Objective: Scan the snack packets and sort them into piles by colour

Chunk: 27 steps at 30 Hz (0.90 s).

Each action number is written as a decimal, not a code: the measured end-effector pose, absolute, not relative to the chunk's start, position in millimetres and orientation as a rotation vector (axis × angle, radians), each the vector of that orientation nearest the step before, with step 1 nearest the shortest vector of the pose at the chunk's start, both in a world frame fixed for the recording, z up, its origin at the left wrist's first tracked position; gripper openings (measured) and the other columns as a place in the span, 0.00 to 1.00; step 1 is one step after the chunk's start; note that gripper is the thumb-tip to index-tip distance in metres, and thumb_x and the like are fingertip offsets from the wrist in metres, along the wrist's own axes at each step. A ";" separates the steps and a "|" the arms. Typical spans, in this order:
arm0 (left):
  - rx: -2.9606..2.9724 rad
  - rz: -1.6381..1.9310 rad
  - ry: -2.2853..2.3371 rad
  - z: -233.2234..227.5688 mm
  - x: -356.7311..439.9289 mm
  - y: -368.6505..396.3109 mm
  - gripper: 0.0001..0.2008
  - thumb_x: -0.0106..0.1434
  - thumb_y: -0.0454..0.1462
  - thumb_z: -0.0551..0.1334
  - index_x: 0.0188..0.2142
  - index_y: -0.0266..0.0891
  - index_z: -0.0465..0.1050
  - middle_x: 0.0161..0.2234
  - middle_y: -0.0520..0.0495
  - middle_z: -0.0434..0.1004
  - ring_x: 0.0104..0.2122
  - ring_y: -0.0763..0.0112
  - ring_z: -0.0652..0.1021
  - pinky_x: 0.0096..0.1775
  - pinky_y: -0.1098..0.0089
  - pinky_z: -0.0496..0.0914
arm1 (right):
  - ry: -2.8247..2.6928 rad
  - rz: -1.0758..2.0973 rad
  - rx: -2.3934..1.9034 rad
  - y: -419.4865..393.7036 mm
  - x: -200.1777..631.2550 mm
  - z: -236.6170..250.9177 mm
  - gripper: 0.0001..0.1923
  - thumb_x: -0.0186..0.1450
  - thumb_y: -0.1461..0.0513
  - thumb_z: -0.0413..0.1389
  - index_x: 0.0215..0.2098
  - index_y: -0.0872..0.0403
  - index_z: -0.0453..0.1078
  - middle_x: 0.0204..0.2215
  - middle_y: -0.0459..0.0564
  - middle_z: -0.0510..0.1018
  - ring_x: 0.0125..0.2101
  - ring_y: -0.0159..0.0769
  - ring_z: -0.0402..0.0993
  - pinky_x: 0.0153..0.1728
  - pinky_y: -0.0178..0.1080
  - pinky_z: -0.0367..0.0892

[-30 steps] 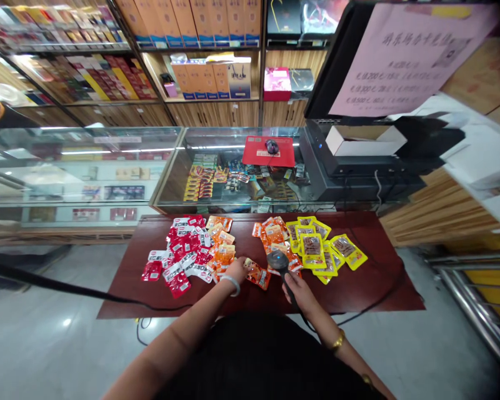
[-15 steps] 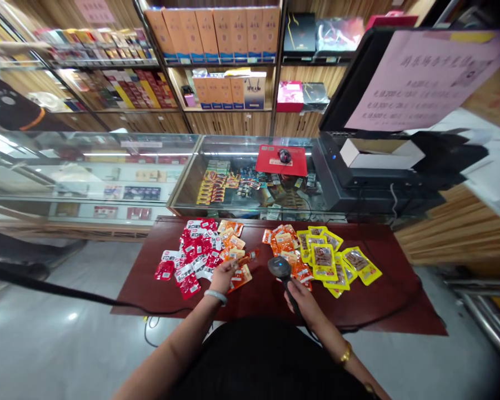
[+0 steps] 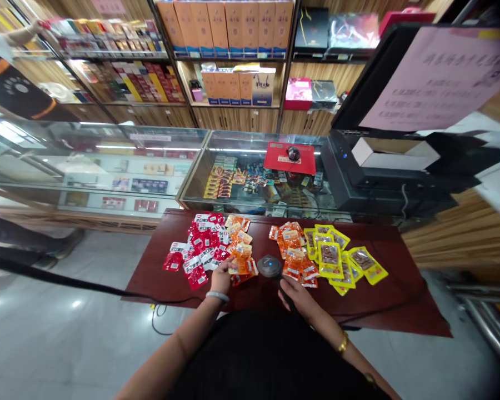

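Note:
Near the middle of the dark red table (image 3: 150,283), my left hand (image 3: 221,279) pinches the edge of an orange snack packet (image 3: 242,268), its pale part facing up. My right hand (image 3: 296,294) is wrapped round the handle of a black barcode scanner (image 3: 270,265), whose head sits just right of that packet. Red-and-white snack packets (image 3: 202,240) lie in a heap beyond and left of my left hand. Beyond the scanner is a second pile of orange packets (image 3: 291,239), and yellow snack packets (image 3: 330,259) overlap to its right.
A glass display counter (image 3: 191,169) stands along the table's far edge. On it are a red pad (image 3: 275,158) with a mouse (image 3: 293,153), and a dark monitor (image 3: 350,89) at right. A person's arm (image 3: 23,34) reaches to shelves at far left. A black cable (image 3: 87,278) crosses the left side.
The packet in my left hand has turned from narrow and tilted to pale side up, lower and nearer. The scanner head has shifted left towards it. The whole view has moved slightly.

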<state>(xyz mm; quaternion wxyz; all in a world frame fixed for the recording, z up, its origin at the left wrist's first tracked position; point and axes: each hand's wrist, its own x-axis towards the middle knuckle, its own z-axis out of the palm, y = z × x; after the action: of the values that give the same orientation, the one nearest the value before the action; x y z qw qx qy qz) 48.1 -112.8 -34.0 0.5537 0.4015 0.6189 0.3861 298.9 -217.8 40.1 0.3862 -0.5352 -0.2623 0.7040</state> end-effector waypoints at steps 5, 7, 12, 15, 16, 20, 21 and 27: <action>0.985 0.935 1.459 -31.2 49.5 -105.1 0.06 0.45 0.32 0.61 0.23 0.39 0.64 0.44 0.43 0.79 0.44 0.61 0.78 0.45 0.62 0.72 | -0.842 1.969 -1.267 -199.8 282.0 43.2 0.31 0.58 0.39 0.56 0.47 0.54 0.64 0.17 0.37 0.67 0.13 0.25 0.58 0.15 0.30 0.53; 1.058 0.925 1.485 -29.7 48.5 -102.7 0.05 0.46 0.32 0.60 0.23 0.40 0.64 0.38 0.44 0.80 0.42 0.61 0.78 0.44 0.62 0.72 | -0.889 2.021 -1.252 -191.8 273.9 44.6 0.33 0.57 0.38 0.56 0.46 0.54 0.64 0.17 0.37 0.68 0.12 0.24 0.59 0.15 0.30 0.54; 1.141 0.906 1.502 -37.0 41.1 -99.9 0.05 0.50 0.35 0.61 0.29 0.37 0.72 0.36 0.41 0.80 0.39 0.60 0.78 0.44 0.61 0.72 | -0.877 2.103 -1.237 -183.9 261.2 41.7 0.34 0.54 0.36 0.56 0.42 0.54 0.64 0.16 0.37 0.67 0.12 0.24 0.57 0.13 0.30 0.53; 1.087 0.923 1.526 -46.2 37.8 -99.3 0.06 0.51 0.37 0.61 0.29 0.37 0.72 0.36 0.42 0.80 0.39 0.61 0.79 0.44 0.61 0.72 | -0.868 2.078 -1.259 -189.2 265.8 37.2 0.33 0.55 0.36 0.56 0.42 0.54 0.64 0.16 0.37 0.67 0.12 0.24 0.57 0.14 0.30 0.53; 1.090 0.920 1.540 -48.4 37.4 -99.2 0.06 0.52 0.37 0.61 0.29 0.37 0.71 0.36 0.42 0.80 0.39 0.62 0.78 0.44 0.61 0.72 | -0.861 2.068 -1.268 -192.0 269.5 36.3 0.33 0.56 0.37 0.55 0.43 0.54 0.64 0.16 0.37 0.67 0.12 0.24 0.57 0.14 0.30 0.52; 1.186 0.906 1.538 -48.7 41.6 -98.0 0.06 0.54 0.39 0.59 0.28 0.39 0.68 0.33 0.45 0.79 0.38 0.64 0.78 0.45 0.62 0.71 | -0.841 2.015 -1.338 -205.4 289.6 36.7 0.34 0.58 0.37 0.54 0.47 0.54 0.64 0.16 0.36 0.66 0.12 0.24 0.55 0.14 0.30 0.50; 1.224 0.883 1.536 -46.4 44.2 -97.4 0.06 0.55 0.39 0.59 0.29 0.39 0.68 0.33 0.45 0.78 0.38 0.65 0.78 0.44 0.62 0.71 | -0.851 1.994 -1.360 -209.0 294.5 37.5 0.33 0.58 0.38 0.54 0.46 0.55 0.64 0.17 0.37 0.67 0.12 0.25 0.56 0.15 0.30 0.50; 1.843 0.492 1.481 -23.2 76.1 -86.7 0.11 0.59 0.35 0.57 0.42 0.39 0.72 0.42 0.44 0.77 0.44 0.63 0.75 0.50 0.61 0.68 | -0.814 1.920 -1.406 -227.4 311.6 40.9 0.32 0.60 0.39 0.54 0.47 0.56 0.65 0.17 0.38 0.66 0.14 0.25 0.56 0.17 0.30 0.50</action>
<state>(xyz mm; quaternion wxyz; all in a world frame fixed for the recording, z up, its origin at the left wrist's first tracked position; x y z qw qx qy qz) 76.1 -86.7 -23.2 0.3555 0.7132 0.5732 0.1906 311.6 -227.4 40.9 0.3079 -0.5319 -0.3078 0.7263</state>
